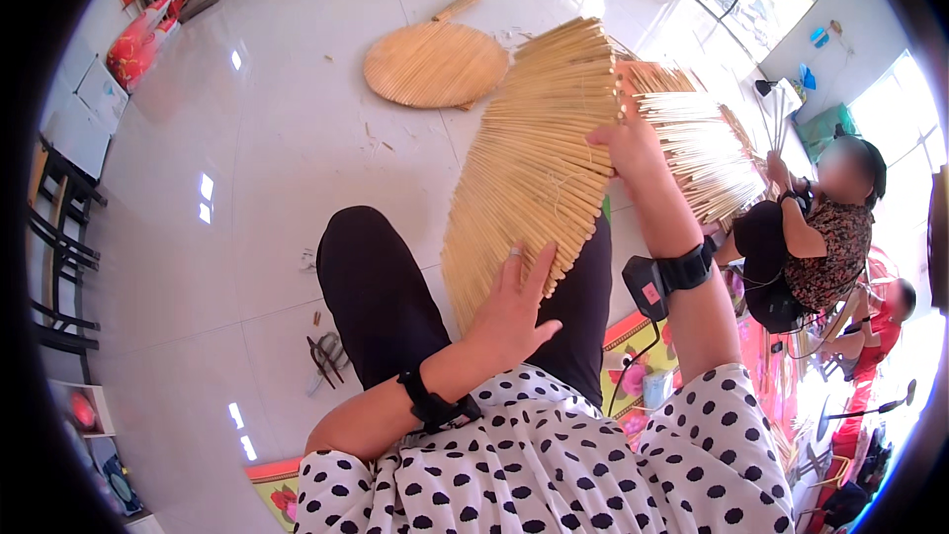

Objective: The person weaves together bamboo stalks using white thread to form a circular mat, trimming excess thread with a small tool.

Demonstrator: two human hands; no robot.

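A pale yellow mat of stalks, laid side by side and fanning out slightly, stands tilted over my right knee. My right hand grips its right edge, the thumb in front and the other fingers mostly hidden. Lower down, my left hand rests flat on the mat's near end, fingers stretched and apart, a ring on one of them. A thin loose thread shows on the stalks between the two hands.
A round stalk mat lies on the tiled floor ahead, with stalk scraps about it. Scissors lie left of my legs. At right, a seated person holds thin stalks near a large pile of stalks. Dark chairs line the left.
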